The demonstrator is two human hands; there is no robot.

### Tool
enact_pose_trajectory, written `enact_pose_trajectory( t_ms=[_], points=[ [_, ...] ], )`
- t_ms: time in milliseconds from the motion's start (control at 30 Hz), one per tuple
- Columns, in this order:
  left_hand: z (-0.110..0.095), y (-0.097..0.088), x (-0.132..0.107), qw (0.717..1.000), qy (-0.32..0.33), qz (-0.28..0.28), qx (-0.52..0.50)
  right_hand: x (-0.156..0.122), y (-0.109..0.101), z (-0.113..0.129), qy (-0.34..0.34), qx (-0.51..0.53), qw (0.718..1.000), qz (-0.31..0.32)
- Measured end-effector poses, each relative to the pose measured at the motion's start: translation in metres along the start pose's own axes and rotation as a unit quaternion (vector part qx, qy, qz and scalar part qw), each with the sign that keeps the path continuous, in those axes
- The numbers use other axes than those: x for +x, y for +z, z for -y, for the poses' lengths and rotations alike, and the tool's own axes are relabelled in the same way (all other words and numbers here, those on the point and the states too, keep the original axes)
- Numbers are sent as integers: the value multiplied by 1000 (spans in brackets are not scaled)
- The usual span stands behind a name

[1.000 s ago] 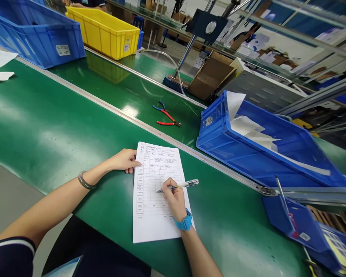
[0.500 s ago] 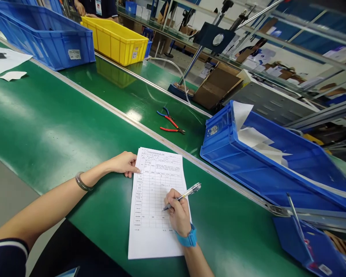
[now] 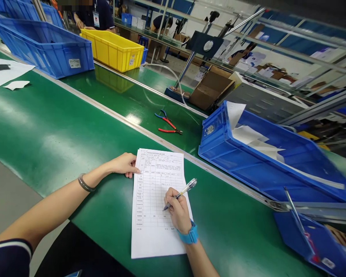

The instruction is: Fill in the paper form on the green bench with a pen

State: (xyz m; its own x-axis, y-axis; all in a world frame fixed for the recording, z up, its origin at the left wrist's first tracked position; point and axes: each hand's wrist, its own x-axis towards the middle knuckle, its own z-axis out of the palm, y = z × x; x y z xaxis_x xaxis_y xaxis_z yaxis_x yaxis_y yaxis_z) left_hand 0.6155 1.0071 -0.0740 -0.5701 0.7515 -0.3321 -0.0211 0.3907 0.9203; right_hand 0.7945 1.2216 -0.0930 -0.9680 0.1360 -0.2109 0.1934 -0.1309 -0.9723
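A printed form (image 3: 150, 240) with a table of rows and some handwriting lies on the green bench, seemingly on top of other sheets. My left hand (image 3: 125, 164), fingers curled, grips its upper left edge with the thumb on the paper. A clear pen (image 3: 185, 188) is held in my right hand (image 3: 177, 209), which rests on the lower right of the form. The pen's tip points down at the middle rows; whether it touches the paper I cannot tell. A blue band circles my right wrist and a dark bangle my left.
Red-and-blue handled pliers (image 3: 170, 125) lie beyond the metal rail. A blue bin (image 3: 248, 165) with papers stands at right, a smaller blue bin (image 3: 302, 238) nearer me. Another blue bin (image 3: 57, 57) and a yellow bin (image 3: 115, 50) stand at back left, with a person behind.
The view has shifted slightly, so bench and bins sit a little differently in the picture. Both hands keep their hold, and the pen stays at nearly the same spot over the form.
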Motion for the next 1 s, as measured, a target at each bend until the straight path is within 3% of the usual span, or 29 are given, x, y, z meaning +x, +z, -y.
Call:
enact_pose_trajectory(
  t_ms=[100,233,333,400,467,567,633,733,867,933,1000],
  points=[
    [-1,1,-1,1000,-2,4,5,1,-5,3,-2,79,996,-42],
    [0,3,-2,999,-3,-13,30,7,-35,12,-72,138,956,-250],
    [4,4,0,999,11,-29,39,12,-64,17,-99,87,920,-369],
    [6,6,3,998,44,-32,25,12,-75,18,-86,21,923,-374],
    [6,9,4,995,91,-30,-13,12,-78,19,-85,-44,940,-327],
    [3,16,5,986,124,-39,-107,11,-69,20,-106,-80,961,-242],
    [-1,21,4,975,115,-64,-182,11,-60,21,-117,-70,963,-231],
    [-7,26,1,944,103,-72,-305,11,-50,23,-130,-59,957,-252],
    [-8,33,-1,923,80,13,-376,8,-46,25,-119,-29,947,-298],
    [-6,36,1,922,82,10,-379,4,-55,27,-117,-22,936,-331],
    [-4,37,3,924,91,-13,-370,-7,-77,29,-142,-18,901,-409]
  ],
)
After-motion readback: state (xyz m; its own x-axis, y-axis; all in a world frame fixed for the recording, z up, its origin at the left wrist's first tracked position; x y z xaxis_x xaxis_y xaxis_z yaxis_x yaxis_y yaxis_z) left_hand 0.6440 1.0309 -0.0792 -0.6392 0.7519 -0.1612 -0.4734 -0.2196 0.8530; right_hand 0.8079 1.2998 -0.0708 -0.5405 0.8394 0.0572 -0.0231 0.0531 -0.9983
